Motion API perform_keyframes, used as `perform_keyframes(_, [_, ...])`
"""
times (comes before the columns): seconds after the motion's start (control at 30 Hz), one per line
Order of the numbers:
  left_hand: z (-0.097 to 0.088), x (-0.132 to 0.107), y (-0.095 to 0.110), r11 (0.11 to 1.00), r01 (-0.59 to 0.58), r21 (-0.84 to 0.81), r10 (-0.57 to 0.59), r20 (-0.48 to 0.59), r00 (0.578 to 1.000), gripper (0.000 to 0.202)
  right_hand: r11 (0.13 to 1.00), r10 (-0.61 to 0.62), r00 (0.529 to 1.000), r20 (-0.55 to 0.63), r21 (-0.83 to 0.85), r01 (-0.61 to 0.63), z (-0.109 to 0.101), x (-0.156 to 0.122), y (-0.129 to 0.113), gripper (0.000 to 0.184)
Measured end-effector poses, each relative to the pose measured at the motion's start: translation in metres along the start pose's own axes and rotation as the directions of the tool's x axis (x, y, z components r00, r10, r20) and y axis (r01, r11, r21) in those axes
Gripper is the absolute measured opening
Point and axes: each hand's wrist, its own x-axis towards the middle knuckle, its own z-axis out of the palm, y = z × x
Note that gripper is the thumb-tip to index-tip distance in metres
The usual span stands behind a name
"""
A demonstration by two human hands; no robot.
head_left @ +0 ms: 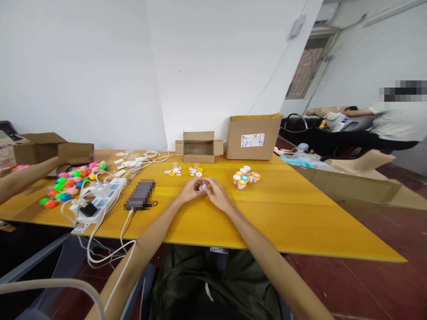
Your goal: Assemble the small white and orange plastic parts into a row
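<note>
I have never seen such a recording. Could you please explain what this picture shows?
There is no machine: a person works with bare hands. The one picture comes from a camera worn on the head, facing forward and down. The left hand and right hand hold a small clear piece, partly hidden. On the yellow table lie a phone, a power strip, coloured balls and a cluster of round-topped parts; a large cardboard box stands behind. At the picture's left, another person's arm shows.

Left hand (191,189) and right hand (216,193) nearly meet, both seemingly curled.
</note>
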Motion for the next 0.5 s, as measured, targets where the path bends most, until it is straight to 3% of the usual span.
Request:
perform_keyframes(0.23, [-0.0001, 0.0001, -0.0058, 1.000, 0.014, -0.004, -0.014, -0.008, 1.000, 0.041, 0.994, 0.098, 0.994, -0.037, -0.045, -0.100, 0.0014, 0.0009, 0.0031, 0.031])
perform_keyframes(0.5, [-0.0005, -0.0009, -0.0009, 1.000, -0.002, 0.003, 0.002, 0.010, 1.000, 0.039, 1.000, 0.031, 1.000, 0.000, -0.005, -0.031, 0.0010, 0.0008, 0.0002, 0.033])
